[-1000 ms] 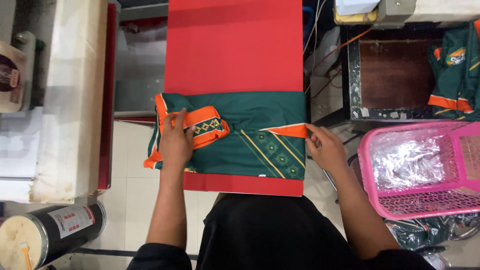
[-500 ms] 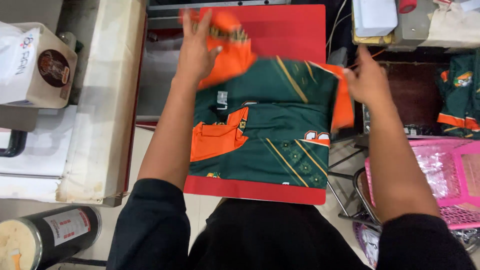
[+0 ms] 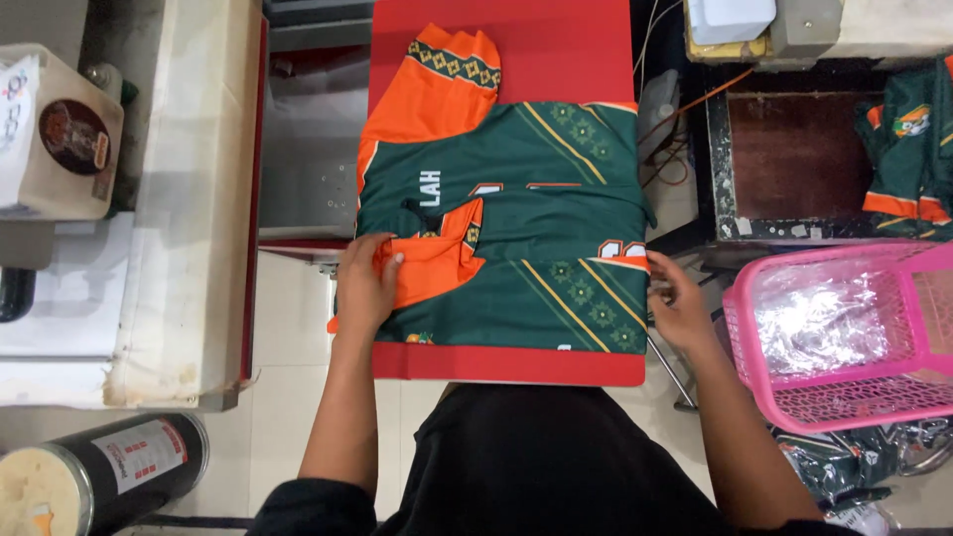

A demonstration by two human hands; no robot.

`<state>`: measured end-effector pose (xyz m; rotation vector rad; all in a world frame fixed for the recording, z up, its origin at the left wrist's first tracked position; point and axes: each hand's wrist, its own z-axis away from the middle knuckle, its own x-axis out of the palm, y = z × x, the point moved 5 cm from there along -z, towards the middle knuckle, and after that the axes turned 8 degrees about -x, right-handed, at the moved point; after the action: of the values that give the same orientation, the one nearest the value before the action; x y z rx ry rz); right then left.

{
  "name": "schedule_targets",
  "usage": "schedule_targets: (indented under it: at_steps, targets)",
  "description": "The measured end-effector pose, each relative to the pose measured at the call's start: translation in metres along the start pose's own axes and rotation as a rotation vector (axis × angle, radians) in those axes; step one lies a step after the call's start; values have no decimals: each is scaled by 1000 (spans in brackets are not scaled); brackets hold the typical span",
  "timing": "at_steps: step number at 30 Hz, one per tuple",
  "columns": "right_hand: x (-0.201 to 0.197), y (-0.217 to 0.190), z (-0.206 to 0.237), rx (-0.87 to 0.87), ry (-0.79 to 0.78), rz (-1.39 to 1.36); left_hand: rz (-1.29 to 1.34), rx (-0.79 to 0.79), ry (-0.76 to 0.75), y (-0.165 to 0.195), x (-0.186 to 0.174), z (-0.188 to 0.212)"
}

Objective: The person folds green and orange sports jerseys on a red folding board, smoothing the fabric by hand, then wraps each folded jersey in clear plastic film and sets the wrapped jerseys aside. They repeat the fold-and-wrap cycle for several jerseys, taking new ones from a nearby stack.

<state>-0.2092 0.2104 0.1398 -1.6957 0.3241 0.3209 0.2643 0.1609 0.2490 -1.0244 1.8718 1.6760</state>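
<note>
Green and orange jersey (image 3: 536,213) lies half-folded on the red table (image 3: 596,40). Left hand (image 3: 365,288) rests flat, fingers spread, on its near-left orange sleeve; right hand (image 3: 678,306) touches the near-right edge, fingers loose. Pink basket (image 3: 784,397) sits right.

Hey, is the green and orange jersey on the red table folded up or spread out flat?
Partly folded: the jersey has its sides turned in and one orange sleeve sticking out, with the left hand and right hand at its edges.

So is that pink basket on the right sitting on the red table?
No. The pink basket stands off to the right of the red table, apart from its edge, while only the green and orange shirt lies on it.
</note>
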Motion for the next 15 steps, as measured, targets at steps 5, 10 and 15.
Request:
schedule_targets:
  at_steps: [5, 10, 15]
  targets:
    - [-10, -17, -13, 153, -99, 364, -38, 32, 93, 3, -5, 2]
    - [-31, -53, 3, -167, 49, 459, 183, 166, 166, -1, -27, 18]
    - [-51, -51, 83, -458, 107, 626, 1235, -191, -268, -62, -58, 94]
